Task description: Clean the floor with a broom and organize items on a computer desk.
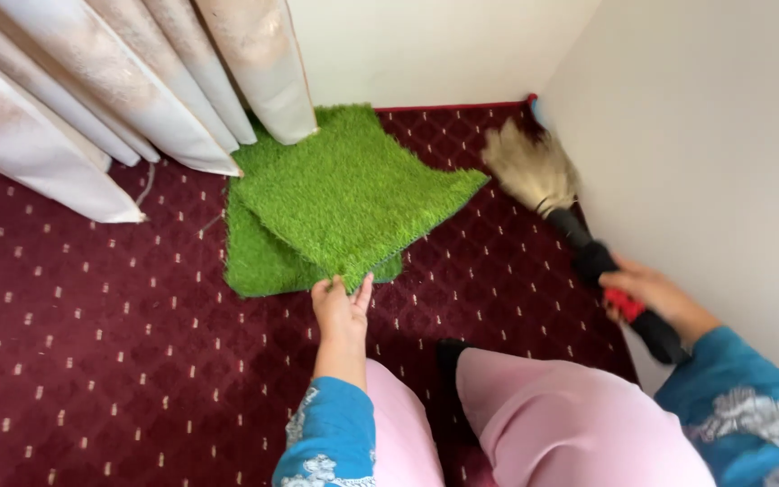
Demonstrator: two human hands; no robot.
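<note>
Maroon carpet (pixel 92 361); green turf mat (pixel 353 194) in the corner, near edge lifted, pinched by the left hand (pixel 343 311); broom (pixel 579 234), long axis diagonal, bristles toward the corner, handle gripped by the right hand (pixel 651 298)

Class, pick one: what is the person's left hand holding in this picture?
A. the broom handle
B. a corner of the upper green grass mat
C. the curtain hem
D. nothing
B: the left hand grips the near corner of the upper green grass mat, raised off the mat beneath.
</note>
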